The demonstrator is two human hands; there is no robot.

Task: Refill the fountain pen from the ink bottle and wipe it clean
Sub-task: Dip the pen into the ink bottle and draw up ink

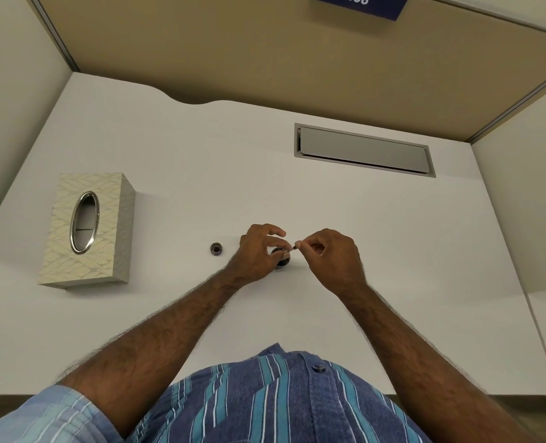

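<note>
My left hand (259, 251) grips the ink bottle (281, 258) mid-desk. My right hand (329, 255) pinches what seems a pen part (294, 247) over it. The cap (216, 249) lies left.

My blue short-sleeved button-up shirt (275, 401) has slanted teal and white stripes, one dark round button (318, 367) on the placket. Lighter blue striped sleeve (51, 414) ends above my elbow. Forearms bare and hairy, no watch or rings.

A single head-worn wide-angle view looks steeply down from close above onto the white desk (329, 330).
</note>
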